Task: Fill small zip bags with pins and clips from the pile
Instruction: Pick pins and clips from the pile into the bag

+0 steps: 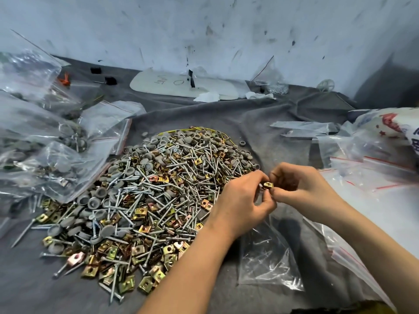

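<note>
Beside pile (145, 191), left hand (244, 199) and right hand (302, 184) pinch clip (268, 185), clear bag (268, 259) below

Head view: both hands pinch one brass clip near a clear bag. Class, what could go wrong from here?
1. The clip, pinched by the left hand and right hand, may slip and miss the clear bag under the hands.
2. Pointed screws in the pile could prick fingers reaching in.

grey cloth (260, 123), brass clips (127, 266), silver screws (145, 191)
</note>
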A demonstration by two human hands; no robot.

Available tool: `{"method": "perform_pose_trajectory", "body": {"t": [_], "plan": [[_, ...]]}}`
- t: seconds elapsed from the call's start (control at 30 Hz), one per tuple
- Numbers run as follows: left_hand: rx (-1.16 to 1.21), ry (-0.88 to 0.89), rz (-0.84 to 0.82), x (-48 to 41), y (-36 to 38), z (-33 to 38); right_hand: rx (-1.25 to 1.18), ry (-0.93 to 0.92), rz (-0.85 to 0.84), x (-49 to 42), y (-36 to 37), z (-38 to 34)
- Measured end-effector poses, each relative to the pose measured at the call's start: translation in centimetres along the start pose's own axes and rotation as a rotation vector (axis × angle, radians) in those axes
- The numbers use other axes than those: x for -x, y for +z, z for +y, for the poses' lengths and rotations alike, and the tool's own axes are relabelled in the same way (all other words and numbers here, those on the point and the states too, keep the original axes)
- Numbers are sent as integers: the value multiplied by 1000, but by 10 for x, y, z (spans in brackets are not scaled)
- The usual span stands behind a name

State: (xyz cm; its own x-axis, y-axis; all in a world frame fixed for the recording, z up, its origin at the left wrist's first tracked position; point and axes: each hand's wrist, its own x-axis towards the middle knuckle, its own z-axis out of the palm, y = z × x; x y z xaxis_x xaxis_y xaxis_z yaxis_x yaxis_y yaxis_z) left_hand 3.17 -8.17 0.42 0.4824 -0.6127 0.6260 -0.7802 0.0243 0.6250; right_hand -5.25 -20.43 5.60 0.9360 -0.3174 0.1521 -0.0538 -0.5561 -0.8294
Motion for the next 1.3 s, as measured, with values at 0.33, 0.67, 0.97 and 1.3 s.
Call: {"method": "perform_pose_trajectory", "body": {"t": [0.33,0.67,0.97,1.3], "plan": [[428,-313,-5,-1,-1,6,-150,-14,-46,3,-8,7],[408,-365,31,0,4,1,-97,-35,34,-1,4,9],[173,-50,114,0,2,3,-46,-77,-3,6,-12,-2],[675,-351,30,1,5,10,324,-417,265,15,-9,14]]}}
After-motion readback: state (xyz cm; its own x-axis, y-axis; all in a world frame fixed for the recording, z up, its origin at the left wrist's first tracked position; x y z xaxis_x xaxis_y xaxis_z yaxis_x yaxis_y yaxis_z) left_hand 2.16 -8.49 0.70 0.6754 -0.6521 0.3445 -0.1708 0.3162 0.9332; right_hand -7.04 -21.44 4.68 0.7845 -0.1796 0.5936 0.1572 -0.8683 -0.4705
